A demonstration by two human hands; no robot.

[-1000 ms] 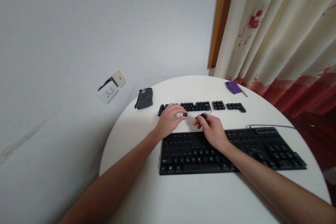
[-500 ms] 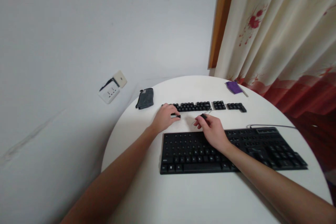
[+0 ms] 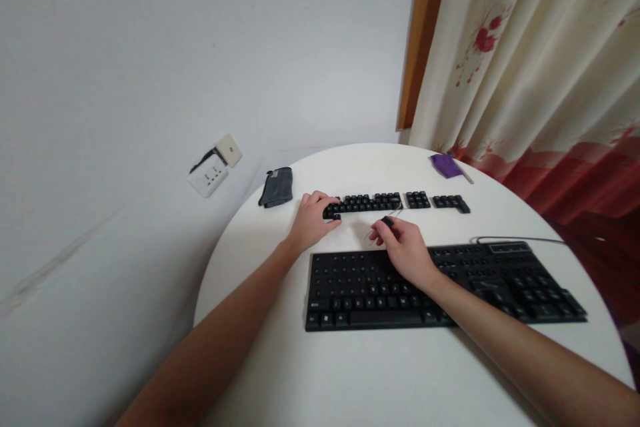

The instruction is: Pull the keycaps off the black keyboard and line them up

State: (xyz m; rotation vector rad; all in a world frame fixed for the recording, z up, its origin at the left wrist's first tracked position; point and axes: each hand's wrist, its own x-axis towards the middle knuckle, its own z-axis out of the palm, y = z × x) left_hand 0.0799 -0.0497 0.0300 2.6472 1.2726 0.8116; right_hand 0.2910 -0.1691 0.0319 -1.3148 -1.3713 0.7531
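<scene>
A black keyboard [image 3: 380, 290] lies on the round white table [image 3: 400, 373], most of its keycaps off. Beyond it, loose black keycaps [image 3: 373, 202] are laid out in rows. My left hand [image 3: 313, 221] rests at the left end of those rows, fingers curled and pinched on a keycap [image 3: 336, 216] that it sets among them. My right hand [image 3: 405, 250] hovers over the keyboard's top edge, closed on a small keycap puller [image 3: 387, 221] with a black grip and wire prongs.
A dark grey cloth [image 3: 276, 187] lies at the table's left rear. A purple object [image 3: 445, 165] sits at the far edge near the floral curtain [image 3: 540, 60]. The keyboard's cable [image 3: 520, 239] runs to the right. A white wall socket [image 3: 210, 170] is on the wall at left.
My left hand has carried a keycap leftward, from the gap between the hands to the left end of the keycap rows. The right hand has stayed put with the puller.
</scene>
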